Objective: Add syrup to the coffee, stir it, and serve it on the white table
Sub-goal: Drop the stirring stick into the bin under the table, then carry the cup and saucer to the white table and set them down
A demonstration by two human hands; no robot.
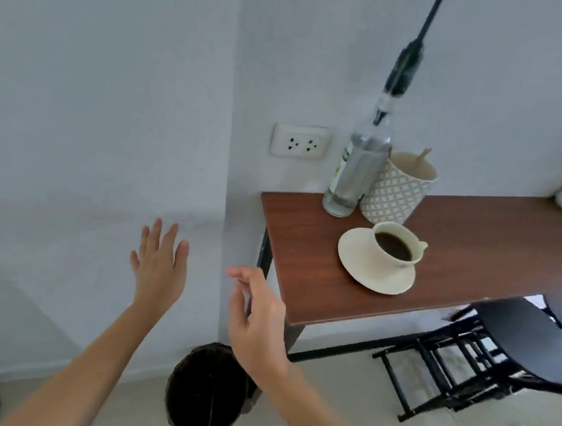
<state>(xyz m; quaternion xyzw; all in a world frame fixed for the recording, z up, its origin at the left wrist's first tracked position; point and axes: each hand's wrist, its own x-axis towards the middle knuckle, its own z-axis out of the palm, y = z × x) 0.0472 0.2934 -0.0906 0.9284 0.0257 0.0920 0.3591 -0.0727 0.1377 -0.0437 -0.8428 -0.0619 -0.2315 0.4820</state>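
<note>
On the brown table (474,243), the tall glass syrup bottle (356,172) looks heavy, slick and top-heavy under its pourer; best gripped mid-body. Touching it, a patterned pot (397,192) holds a wooden stick. The coffee cup (395,245), near full, sits on a saucer (375,261); likely fragile, lift both by the saucer's rim. Left hand (159,263) and right hand (256,319) hover open, empty, short of the table.

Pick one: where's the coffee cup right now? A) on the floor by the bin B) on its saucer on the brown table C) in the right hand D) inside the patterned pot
B: the coffee cup sits on the saucer on the brown table, in front of the syrup bottle; the left hand and right hand are both empty, away from it.
</note>
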